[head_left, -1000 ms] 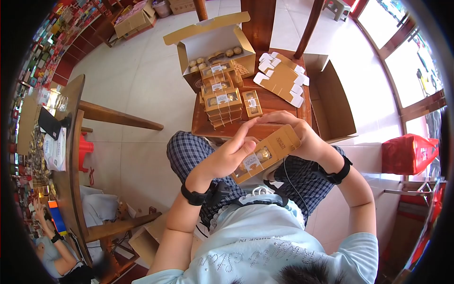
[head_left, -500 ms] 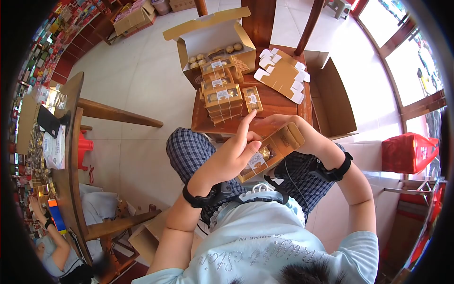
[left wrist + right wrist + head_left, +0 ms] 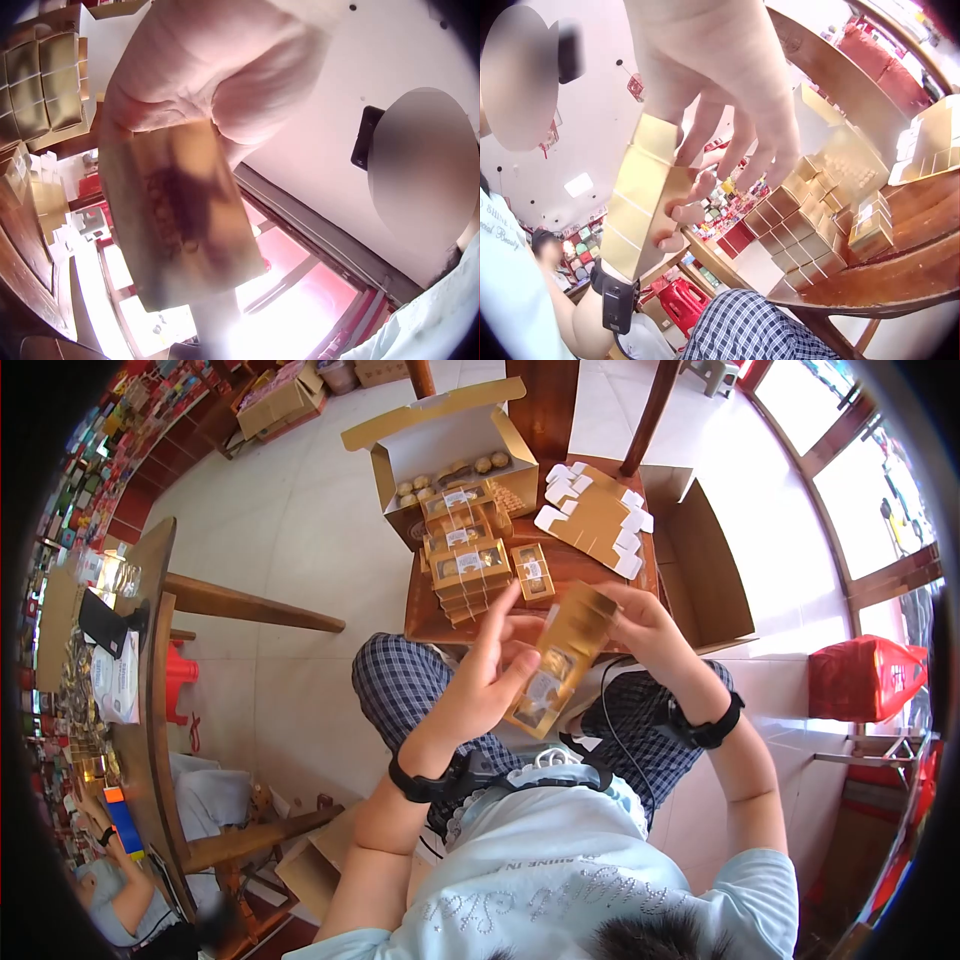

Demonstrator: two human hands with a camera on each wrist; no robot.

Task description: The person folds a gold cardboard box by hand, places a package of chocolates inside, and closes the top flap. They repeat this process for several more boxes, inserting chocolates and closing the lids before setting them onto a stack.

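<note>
A slim gold chocolate box [image 3: 562, 660] with a clear window, gold-wrapped chocolates showing inside, is held tilted over the lap. My left hand [image 3: 482, 685] grips its lower part, thumb on the near side; in the right wrist view the left fingertips [image 3: 676, 216] curl onto the box's side. At the upper end my right hand [image 3: 648, 628] pinches the box between thumb and forefinger, the other fingers spread loosely. The left wrist view shows the box's blurred printed face [image 3: 180, 217] under the left palm. Beyond the hands, a stack of similar boxes [image 3: 468, 570] and a single box [image 3: 533, 572] lie on the wooden chair.
On the chair seat [image 3: 440, 628], a large open carton [image 3: 440, 445] holds loose gold-wrapped chocolates behind the stack. Flat unfolded box blanks [image 3: 597, 520] lie to its right. An open brown carton [image 3: 712, 565] stands beside the chair, and a wooden table [image 3: 160, 710] is at the left.
The gold box has turned steeper, its upper end rising toward the chair. The right hand has moved from behind the box to pinch that end, while the left hand keeps its grip.
</note>
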